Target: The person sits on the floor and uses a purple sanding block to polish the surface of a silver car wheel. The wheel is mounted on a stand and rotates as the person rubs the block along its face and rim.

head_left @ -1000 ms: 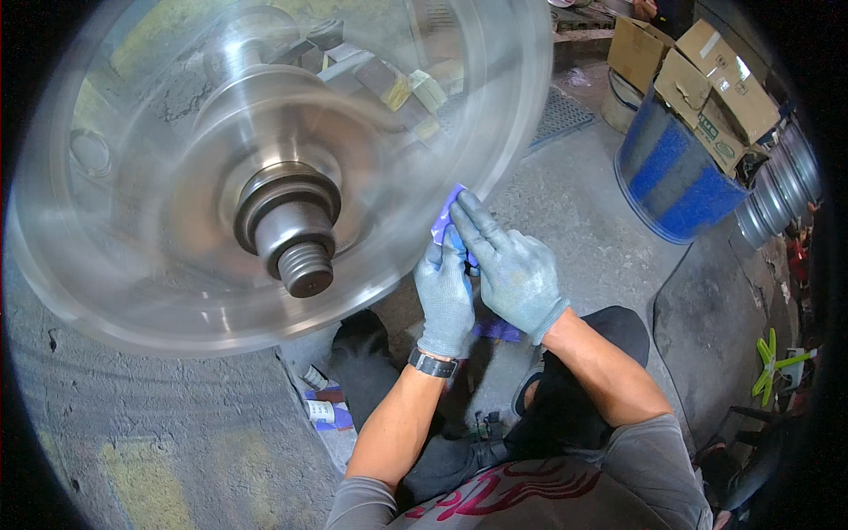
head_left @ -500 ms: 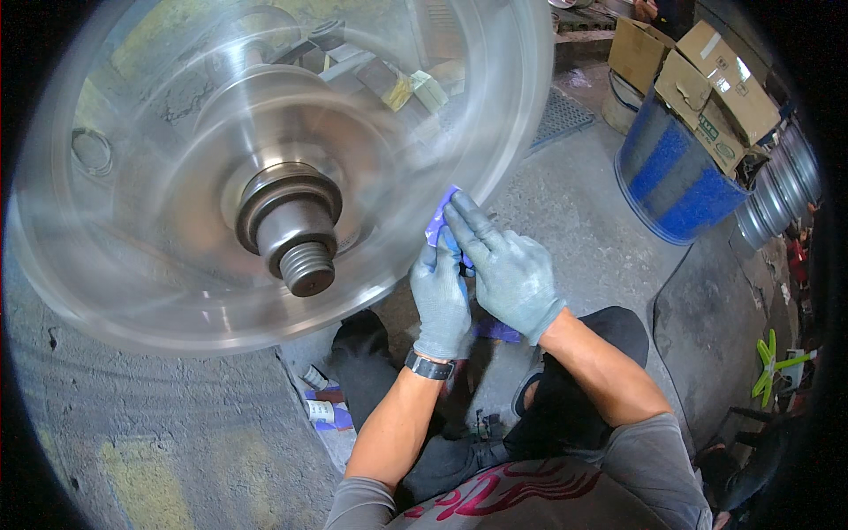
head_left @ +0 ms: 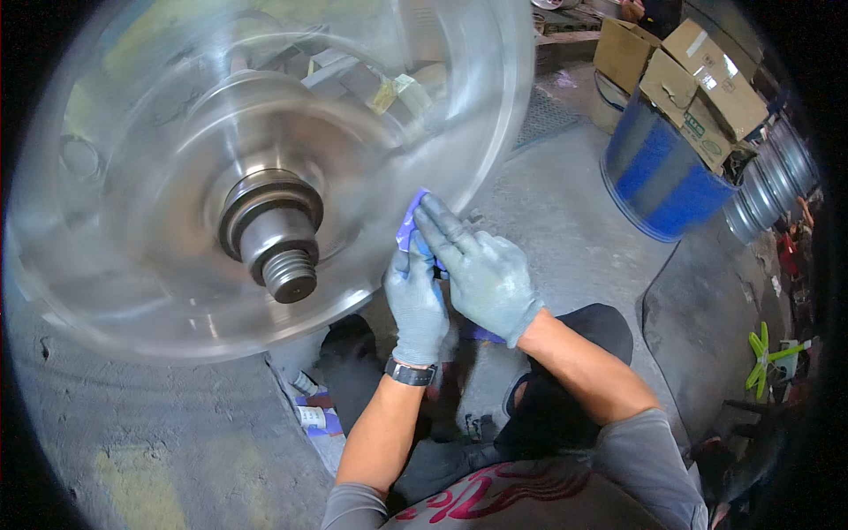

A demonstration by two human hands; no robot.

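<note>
A large metal wheel fills the upper left, its spokes smeared by spinning. At its middle, a steel hub collar and a threaded shaft end show sharply. My left hand, in a grey glove, pinches a folded purple sheet that looks like sandpaper. My gloved right hand reaches over from the right, its straight fingers together and pressed on the same sheet. The sheet's tip is at the wheel's lower right part; the exact contact is hidden.
A blue drum with open cardboard boxes on top stands at the upper right, beside stacked metal rims. A green star-shaped thing lies far right. Purple sheets and a white roll lie near my left leg.
The whole view has shifted a little. Both hands and the purple sheet have moved slightly left, further in over the wheel. The wheel is blurred by spinning in both frames.
</note>
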